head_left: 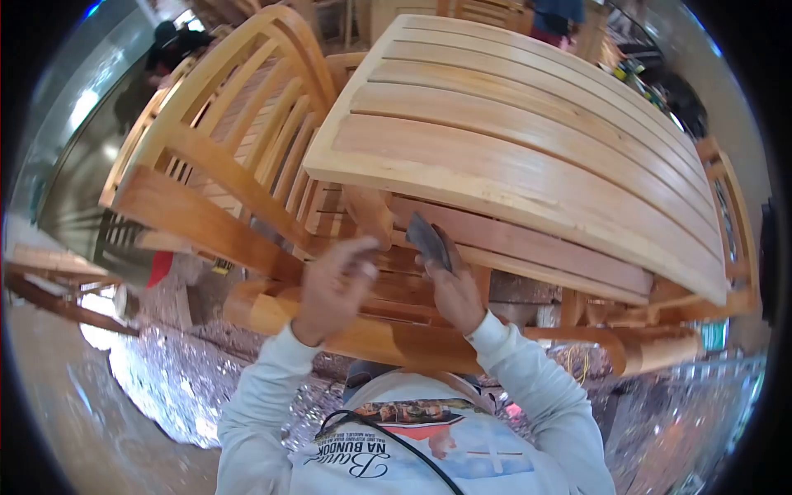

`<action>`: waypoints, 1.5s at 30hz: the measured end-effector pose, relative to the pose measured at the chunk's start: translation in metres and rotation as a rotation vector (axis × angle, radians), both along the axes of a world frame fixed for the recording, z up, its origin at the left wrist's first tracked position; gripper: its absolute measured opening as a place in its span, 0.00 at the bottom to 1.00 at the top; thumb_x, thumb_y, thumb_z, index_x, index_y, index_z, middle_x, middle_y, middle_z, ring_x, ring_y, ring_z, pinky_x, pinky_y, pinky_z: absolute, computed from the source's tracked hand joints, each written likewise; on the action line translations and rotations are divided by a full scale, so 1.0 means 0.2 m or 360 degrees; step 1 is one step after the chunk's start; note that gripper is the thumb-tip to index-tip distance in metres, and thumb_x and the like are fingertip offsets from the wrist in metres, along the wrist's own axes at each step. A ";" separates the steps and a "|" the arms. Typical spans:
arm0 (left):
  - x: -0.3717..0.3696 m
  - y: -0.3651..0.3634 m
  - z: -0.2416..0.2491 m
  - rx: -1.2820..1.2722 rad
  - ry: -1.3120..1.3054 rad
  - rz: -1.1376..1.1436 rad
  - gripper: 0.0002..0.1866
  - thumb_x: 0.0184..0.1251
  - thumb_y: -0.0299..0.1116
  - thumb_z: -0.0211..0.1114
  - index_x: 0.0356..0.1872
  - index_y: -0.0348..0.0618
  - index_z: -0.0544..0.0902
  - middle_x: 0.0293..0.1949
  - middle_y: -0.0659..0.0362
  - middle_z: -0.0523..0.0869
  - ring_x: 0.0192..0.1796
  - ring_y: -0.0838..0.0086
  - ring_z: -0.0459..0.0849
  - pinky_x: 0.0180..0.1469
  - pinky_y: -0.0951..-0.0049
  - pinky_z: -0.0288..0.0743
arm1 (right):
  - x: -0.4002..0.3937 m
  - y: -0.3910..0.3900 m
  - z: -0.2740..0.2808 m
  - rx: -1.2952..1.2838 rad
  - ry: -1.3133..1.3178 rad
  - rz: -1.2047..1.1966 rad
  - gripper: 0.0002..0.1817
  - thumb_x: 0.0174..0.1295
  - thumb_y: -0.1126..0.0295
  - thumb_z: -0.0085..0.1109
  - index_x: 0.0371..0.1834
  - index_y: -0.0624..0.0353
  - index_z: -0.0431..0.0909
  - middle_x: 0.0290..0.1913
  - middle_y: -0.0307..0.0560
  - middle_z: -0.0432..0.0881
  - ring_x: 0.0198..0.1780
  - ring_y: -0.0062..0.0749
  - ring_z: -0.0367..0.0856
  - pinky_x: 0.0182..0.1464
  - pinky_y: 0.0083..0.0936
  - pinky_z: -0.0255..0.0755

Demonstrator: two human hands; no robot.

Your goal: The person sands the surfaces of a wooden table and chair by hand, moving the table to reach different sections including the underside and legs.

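My right hand (456,290) grips a folded piece of dark grey sandpaper (426,241), which sticks up past the fingers below the table's near edge. Motion smears my left hand (337,285), raised beside the rounded wooden table leg (369,213), its fingers overlapping the leg's lower end in this view. Above both hands spreads a slatted wooden tabletop (495,157) with a thick pale border. Under it shows a lower slatted board (528,246). A curved wooden rail (388,340) crosses beneath my wrists, close to my body.
A slatted wooden armchair (198,148) stands close on the left, and another chair (726,206) is at the table's right end. People (169,45) are in the background. Shavings and debris cover the ground (206,388). A dark cord (404,450) hangs across my shirt.
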State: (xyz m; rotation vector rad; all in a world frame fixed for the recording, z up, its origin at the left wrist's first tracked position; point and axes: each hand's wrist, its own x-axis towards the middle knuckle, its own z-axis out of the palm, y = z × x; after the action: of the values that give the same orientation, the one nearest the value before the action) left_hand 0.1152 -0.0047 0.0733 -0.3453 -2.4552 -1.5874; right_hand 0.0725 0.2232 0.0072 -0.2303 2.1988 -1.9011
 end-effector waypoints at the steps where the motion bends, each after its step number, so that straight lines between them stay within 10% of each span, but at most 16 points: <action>1: -0.04 -0.10 0.03 0.0184 0.0045 0.0140 0.14 0.77 0.29 0.63 0.57 0.35 0.83 0.48 0.53 0.91 0.50 0.68 0.90 0.55 0.70 0.83 | -0.02 -0.07 -0.04 0.0189 0.0141 -0.0058 0.36 0.71 0.70 0.51 0.83 0.62 0.57 0.63 0.66 0.82 0.62 0.59 0.83 0.69 0.42 0.73; 8: -0.63 -0.43 0.57 -0.0051 0.0728 0.0174 0.10 0.80 0.29 0.60 0.54 0.39 0.85 0.46 0.60 0.88 0.47 0.78 0.85 0.54 0.77 0.77 | -0.17 -0.61 0.01 0.0063 0.0541 -0.0636 0.37 0.69 0.72 0.51 0.82 0.72 0.55 0.77 0.72 0.68 0.77 0.63 0.66 0.78 0.46 0.62; 15: -1.08 -0.22 0.47 -0.0937 0.0873 -0.0355 0.25 0.75 0.49 0.65 0.60 0.38 0.83 0.63 0.44 0.84 0.69 0.51 0.78 0.73 0.55 0.68 | -0.29 -0.77 0.02 0.0308 0.0857 -0.0851 0.31 0.63 0.78 0.53 0.72 0.74 0.64 0.67 0.77 0.73 0.70 0.71 0.69 0.73 0.52 0.67; 24: -1.14 -0.20 0.38 -0.1184 0.0780 -0.0428 0.33 0.78 0.57 0.58 0.71 0.42 0.77 0.74 0.43 0.73 0.79 0.47 0.66 0.81 0.49 0.54 | -0.28 -0.75 0.00 0.0325 0.1235 -0.1007 0.20 0.60 0.82 0.54 0.57 0.68 0.72 0.49 0.73 0.80 0.49 0.74 0.79 0.47 0.58 0.76; 41: -1.09 -0.20 0.39 -0.1264 0.0967 -0.0381 0.27 0.78 0.48 0.62 0.68 0.39 0.78 0.69 0.45 0.78 0.75 0.49 0.71 0.78 0.54 0.62 | -0.27 -0.72 -0.04 0.0373 0.1335 -0.0946 0.32 0.60 0.82 0.55 0.71 0.70 0.67 0.57 0.76 0.81 0.52 0.74 0.81 0.53 0.57 0.78; 45: -1.11 -0.20 0.39 -0.1204 0.0821 -0.0428 0.30 0.76 0.54 0.60 0.69 0.43 0.78 0.74 0.42 0.74 0.78 0.45 0.67 0.80 0.47 0.56 | -0.33 -0.73 -0.08 0.0388 0.0714 -0.0814 0.33 0.62 0.80 0.53 0.75 0.70 0.64 0.54 0.78 0.82 0.49 0.75 0.82 0.51 0.58 0.78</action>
State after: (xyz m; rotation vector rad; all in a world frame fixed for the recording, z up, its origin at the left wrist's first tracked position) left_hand -0.1067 -0.0452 0.1516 -1.0733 -2.5209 -0.4465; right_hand 0.0064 0.0764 -0.0092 -0.0541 3.0033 -1.9262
